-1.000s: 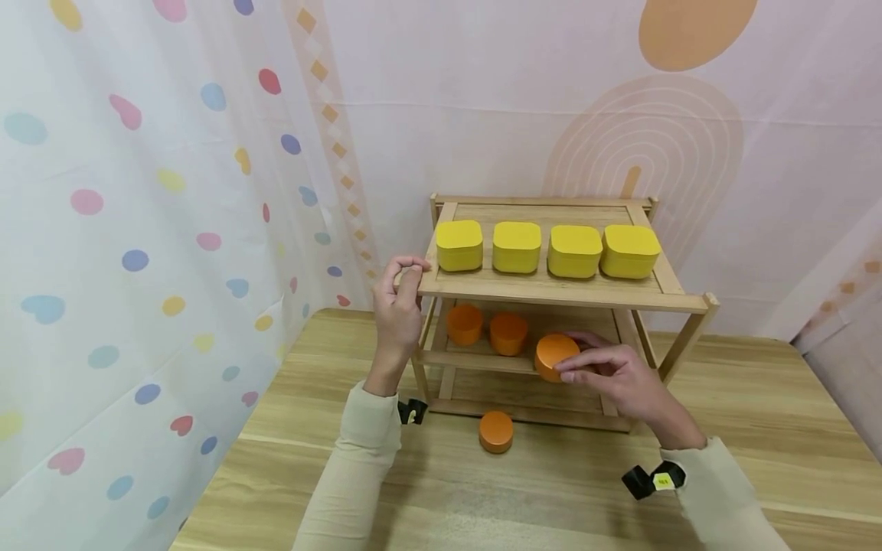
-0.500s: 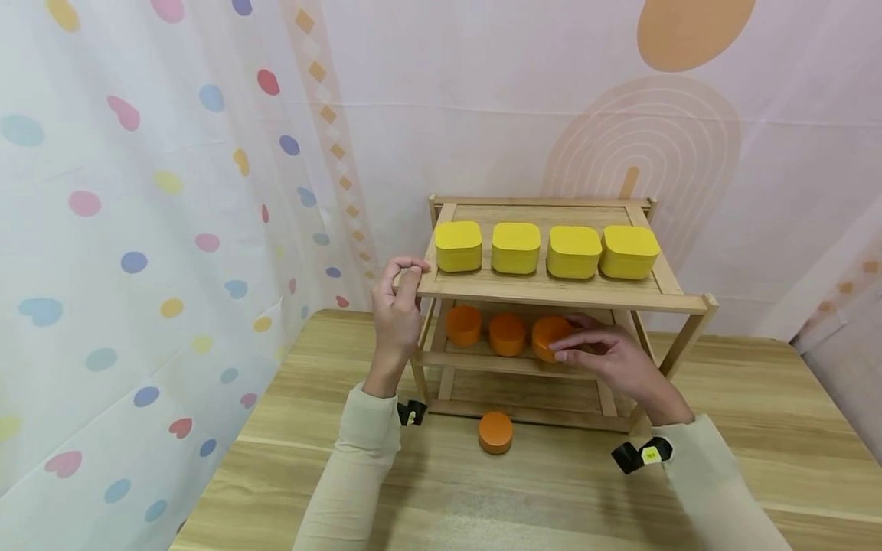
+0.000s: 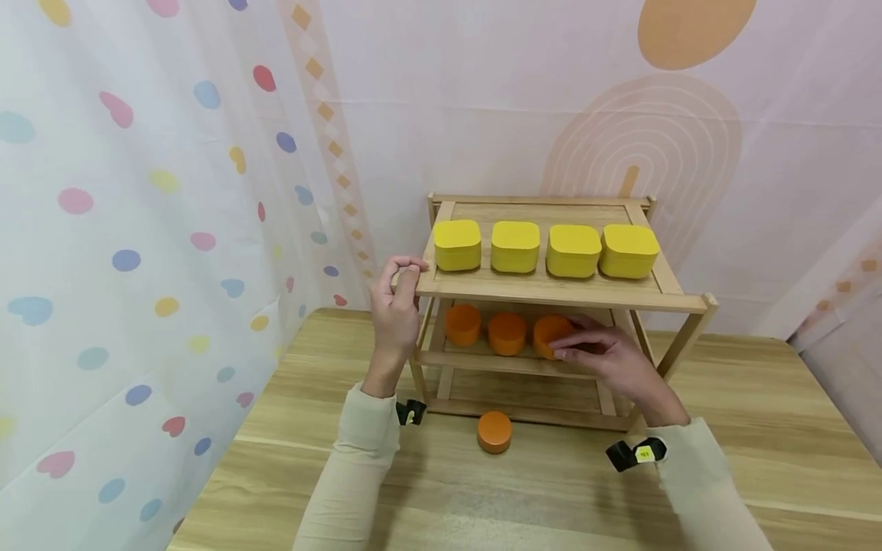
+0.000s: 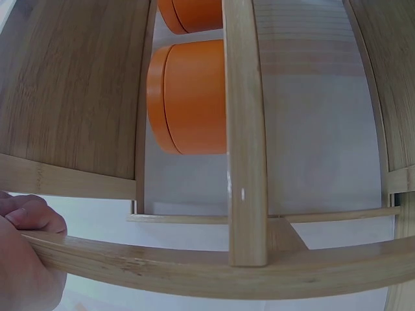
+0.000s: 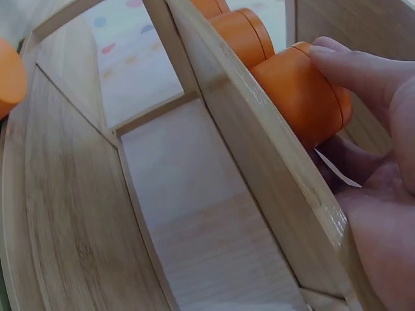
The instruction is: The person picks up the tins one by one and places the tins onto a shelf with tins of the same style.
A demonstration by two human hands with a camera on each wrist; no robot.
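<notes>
My right hand (image 3: pixel 613 360) pinches a round orange lidded box (image 3: pixel 551 335) between thumb and fingers on the middle shelf of a wooden rack. The right wrist view has this orange box (image 5: pixel 301 94) just behind the shelf's front rail, thumb on its lid edge. Two more orange boxes stand in a row to its left, the middle one (image 3: pixel 507 334) and the leftmost one (image 3: pixel 463 325). At the rack's top left corner my left hand (image 3: pixel 396 314) grips the wooden frame, thumb in front; the left wrist view catches its curled fingers (image 4: pixel 35 217) at the rail.
Several yellow square boxes (image 3: pixel 515 247) line the top shelf (image 3: pixel 551 288). Another round orange box (image 3: pixel 494 432) sits on the wooden table (image 3: pixel 289 474) in front of the rack's bottom shelf (image 3: pixel 524 389). Patterned curtains (image 3: pixel 441 130) hang behind and at the left.
My right hand has carried the orange box from in front of the middle shelf back onto it, in line with the other two. The left hand keeps its grip on the rack.
</notes>
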